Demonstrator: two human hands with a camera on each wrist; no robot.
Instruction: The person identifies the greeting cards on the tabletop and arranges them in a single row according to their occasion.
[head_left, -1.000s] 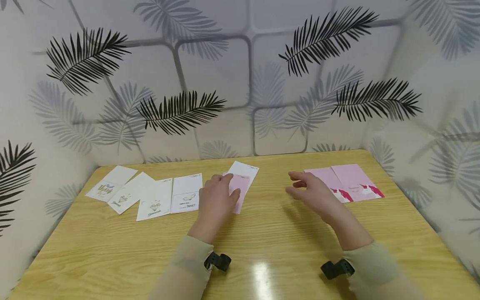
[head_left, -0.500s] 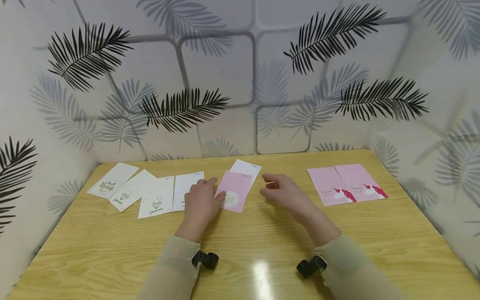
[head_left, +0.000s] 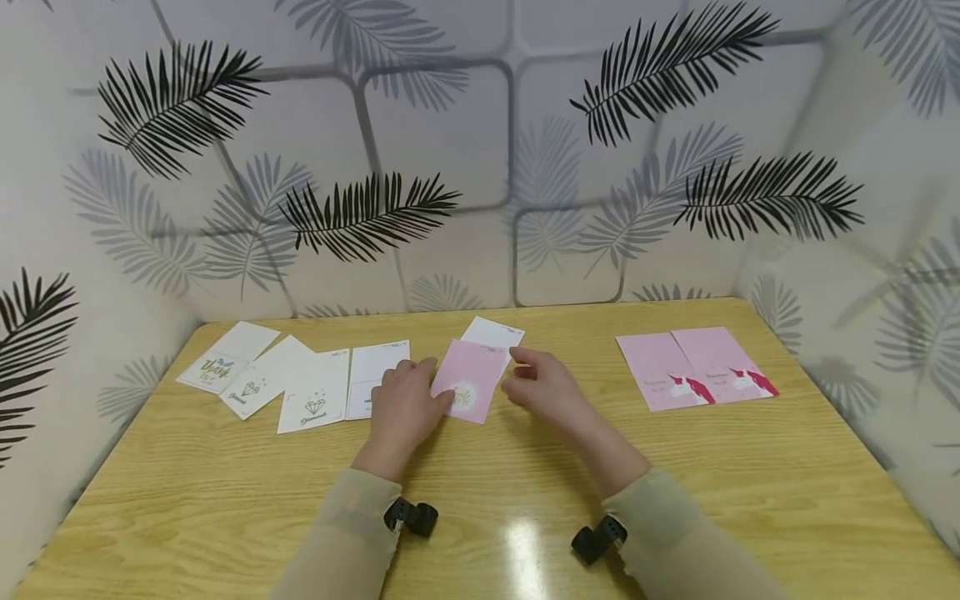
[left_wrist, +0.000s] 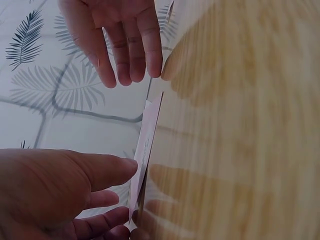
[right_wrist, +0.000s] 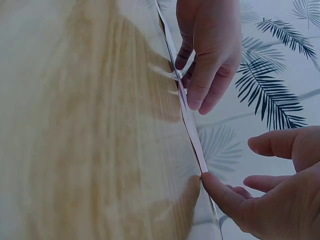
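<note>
A pink card with gold lettering (head_left: 471, 382) lies overlapping a white card (head_left: 491, 332) near the table's middle. My left hand (head_left: 402, 412) pinches the pink card's left edge, thumb over its face and fingers curled at its side. The left wrist view shows the thumb (left_wrist: 112, 170) against the pink card (left_wrist: 145, 142), seen almost edge-on. My right hand (head_left: 551, 390) is at the right side of these two cards with loosely bent fingers. In the right wrist view, one fingertip of the right hand (right_wrist: 275, 195) touches the card edge (right_wrist: 192, 135).
Several white cards lie in a row at the left: a "thank" card (head_left: 213, 371), two diamond cards (head_left: 247, 387) (head_left: 313, 404) and a card partly under my left hand (head_left: 371, 367). Two pink unicorn cards (head_left: 654, 375) (head_left: 720, 358) lie at the right. A patterned backdrop (head_left: 480, 167) stands behind.
My left hand has shifted left, uncovering the pink card's face. My right hand has moved left from near the unicorn cards to the pink card's right side.
</note>
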